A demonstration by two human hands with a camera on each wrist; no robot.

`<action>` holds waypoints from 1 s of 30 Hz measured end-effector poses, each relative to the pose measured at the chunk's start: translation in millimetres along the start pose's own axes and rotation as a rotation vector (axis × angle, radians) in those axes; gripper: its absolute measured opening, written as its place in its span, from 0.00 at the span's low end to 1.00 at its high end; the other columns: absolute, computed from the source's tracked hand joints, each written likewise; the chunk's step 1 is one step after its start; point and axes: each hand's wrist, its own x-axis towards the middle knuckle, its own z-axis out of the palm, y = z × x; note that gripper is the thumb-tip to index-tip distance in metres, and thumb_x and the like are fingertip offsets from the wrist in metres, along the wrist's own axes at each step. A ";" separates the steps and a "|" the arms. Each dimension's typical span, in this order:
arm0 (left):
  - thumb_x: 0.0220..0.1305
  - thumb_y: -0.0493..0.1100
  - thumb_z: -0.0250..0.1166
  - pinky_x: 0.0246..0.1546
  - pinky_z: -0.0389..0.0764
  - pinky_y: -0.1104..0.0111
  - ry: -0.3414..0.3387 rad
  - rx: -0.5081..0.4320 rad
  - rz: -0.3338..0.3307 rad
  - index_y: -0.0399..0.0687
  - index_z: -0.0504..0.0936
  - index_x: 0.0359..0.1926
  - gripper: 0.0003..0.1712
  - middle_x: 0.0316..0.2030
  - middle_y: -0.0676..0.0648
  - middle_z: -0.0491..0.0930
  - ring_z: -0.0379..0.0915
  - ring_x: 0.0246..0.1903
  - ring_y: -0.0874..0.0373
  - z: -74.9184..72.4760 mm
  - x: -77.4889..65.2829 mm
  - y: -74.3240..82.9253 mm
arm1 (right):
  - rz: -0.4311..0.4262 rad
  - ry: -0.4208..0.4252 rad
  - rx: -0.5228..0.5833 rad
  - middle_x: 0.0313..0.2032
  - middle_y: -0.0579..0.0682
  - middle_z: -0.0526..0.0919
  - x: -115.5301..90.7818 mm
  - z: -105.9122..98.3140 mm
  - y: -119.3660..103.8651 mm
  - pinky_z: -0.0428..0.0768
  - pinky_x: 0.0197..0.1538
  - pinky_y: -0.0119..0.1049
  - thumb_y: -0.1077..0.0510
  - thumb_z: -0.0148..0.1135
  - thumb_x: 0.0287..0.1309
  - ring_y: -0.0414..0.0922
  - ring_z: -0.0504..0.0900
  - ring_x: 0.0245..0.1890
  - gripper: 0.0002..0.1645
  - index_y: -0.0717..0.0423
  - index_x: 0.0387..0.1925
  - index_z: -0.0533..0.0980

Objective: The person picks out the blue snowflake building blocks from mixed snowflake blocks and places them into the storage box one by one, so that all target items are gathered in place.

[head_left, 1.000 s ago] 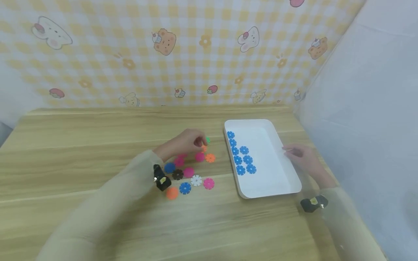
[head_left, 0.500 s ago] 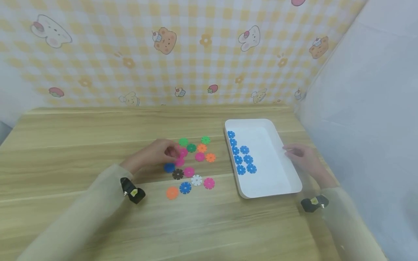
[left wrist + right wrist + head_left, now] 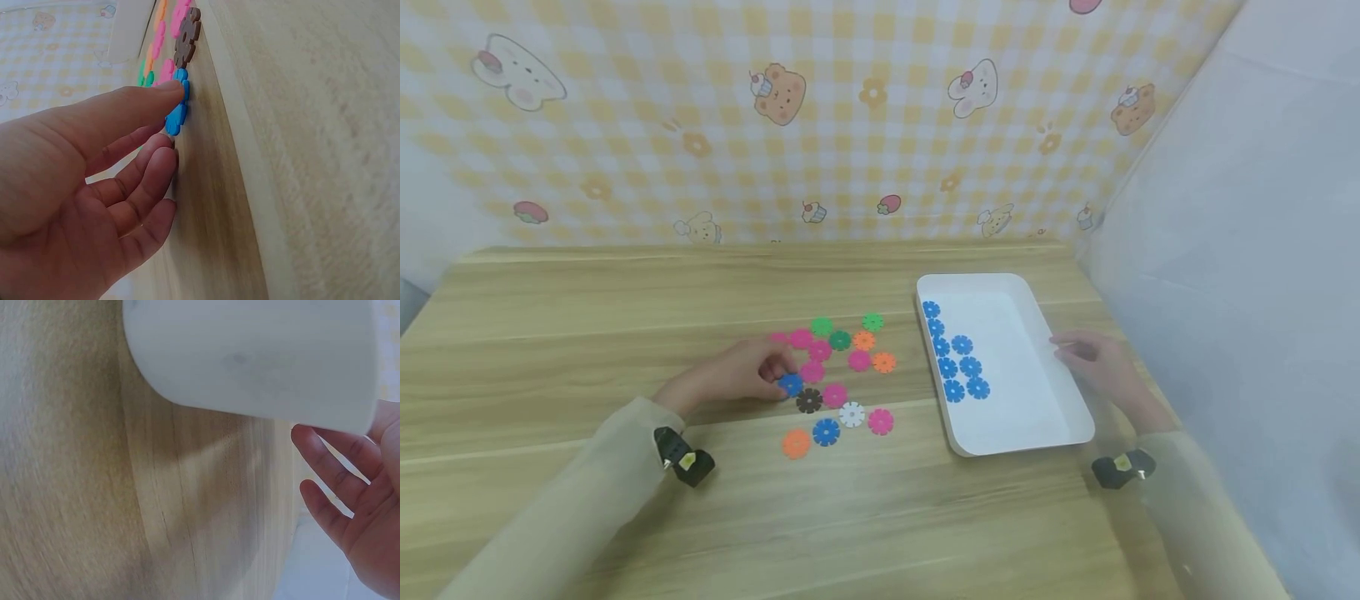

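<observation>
My left hand [image 3: 737, 371] is at the left side of a loose group of flat, notched plastic snowflake discs. Its thumb and index finger pinch a blue snowflake disc [image 3: 791, 385], which lies beside a brown disc [image 3: 808, 401]. In the left wrist view the thumb presses on the blue disc's face, and the other fingers are loosely bent below it. My right hand [image 3: 1097, 367] holds the right rim of a white tray [image 3: 1022, 375], thumb on top and fingers against the outer wall. Several blue discs [image 3: 970, 367] lie along the tray's left side.
Pink [image 3: 881, 422], orange [image 3: 796, 443], green [image 3: 822, 326] and white [image 3: 852, 414] discs lie on the wooden table [image 3: 880, 517], with another blue disc [image 3: 826, 432] near the front. A checkered cloth [image 3: 865, 150] hangs behind, and a white sheet [image 3: 1247, 250] rises on the right.
My left hand has moved left and toward me, from the orange and green discs past the pink ones to the blue disc. My right hand has stayed on the tray rim.
</observation>
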 end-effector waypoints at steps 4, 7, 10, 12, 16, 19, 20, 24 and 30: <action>0.49 0.35 0.69 0.37 0.74 0.66 -0.011 -0.006 0.003 0.37 0.76 0.41 0.17 0.33 0.46 0.74 0.69 0.33 0.55 -0.1 -1.0 0.0 | -0.002 0.002 -0.004 0.50 0.63 0.76 -0.1 0.3 -0.2 0.71 0.40 0.19 0.59 0.55 0.61 0.59 0.76 0.46 0.18 0.64 0.50 0.74; 0.49 0.35 0.69 0.37 0.74 0.65 -0.014 -0.020 -0.007 0.37 0.76 0.41 0.17 0.33 0.46 0.73 0.68 0.33 0.55 -0.7 -2.0 1.7 | -0.002 0.003 -0.014 0.50 0.63 0.76 -0.3 0.2 -0.6 0.74 0.42 0.24 0.59 0.55 0.62 0.59 0.76 0.46 0.17 0.64 0.50 0.74; 0.49 0.34 0.69 0.37 0.74 0.66 -0.014 -0.028 -0.019 0.38 0.75 0.40 0.17 0.32 0.46 0.72 0.67 0.33 0.55 -0.8 -2.7 2.7 | 0.002 0.000 -0.018 0.49 0.63 0.76 -0.6 -0.1 -0.8 0.75 0.43 0.27 0.58 0.55 0.62 0.59 0.77 0.46 0.17 0.64 0.50 0.74; 0.49 0.34 0.69 0.37 0.74 0.66 -0.011 -0.031 -0.025 0.38 0.74 0.40 0.17 0.32 0.46 0.72 0.67 0.33 0.54 -0.7 -3.0 3.4 | 0.004 -0.002 -0.015 0.49 0.63 0.76 -0.6 -0.2 -0.5 0.74 0.43 0.25 0.59 0.55 0.62 0.59 0.77 0.46 0.18 0.64 0.50 0.74; 0.49 0.34 0.69 0.38 0.73 0.65 0.000 -0.034 -0.024 0.38 0.73 0.40 0.17 0.33 0.46 0.71 0.67 0.34 0.53 -0.3 -3.7 3.6 | 0.008 0.000 -0.010 0.50 0.63 0.76 -0.3 -0.1 0.7 0.71 0.41 0.19 0.58 0.55 0.62 0.58 0.77 0.46 0.18 0.64 0.50 0.74; 0.49 0.33 0.69 0.39 0.73 0.64 0.007 -0.041 -0.028 0.39 0.73 0.40 0.17 0.34 0.45 0.71 0.67 0.35 0.53 0.5 -4.3 3.2 | 0.006 0.004 -0.004 0.50 0.63 0.76 0.3 0.4 1.2 0.70 0.40 0.18 0.59 0.55 0.62 0.58 0.77 0.46 0.17 0.64 0.50 0.74; 0.49 0.33 0.68 0.39 0.73 0.64 0.009 -0.042 -0.030 0.39 0.72 0.40 0.17 0.35 0.45 0.71 0.67 0.36 0.53 0.7 -4.4 3.0 | 0.004 0.006 -0.004 0.50 0.63 0.76 0.5 0.6 1.5 0.70 0.40 0.18 0.59 0.55 0.61 0.58 0.77 0.46 0.17 0.64 0.50 0.74; 0.50 0.32 0.68 0.39 0.74 0.65 0.008 -0.053 -0.029 0.40 0.71 0.41 0.17 0.35 0.45 0.71 0.68 0.36 0.53 1.3 -4.8 3.4 | -0.010 0.011 -0.007 0.49 0.62 0.77 1.4 0.9 2.3 0.70 0.40 0.17 0.59 0.55 0.61 0.51 0.79 0.43 0.17 0.64 0.49 0.74; 0.54 0.29 0.62 0.38 0.74 0.64 -0.004 -0.074 0.027 0.39 0.71 0.40 0.12 0.34 0.45 0.72 0.68 0.36 0.53 -0.8 -6.7 4.3 | -0.018 0.015 -0.014 0.49 0.63 0.76 1.6 0.6 2.9 0.69 0.40 0.17 0.60 0.56 0.61 0.58 0.77 0.45 0.16 0.64 0.49 0.74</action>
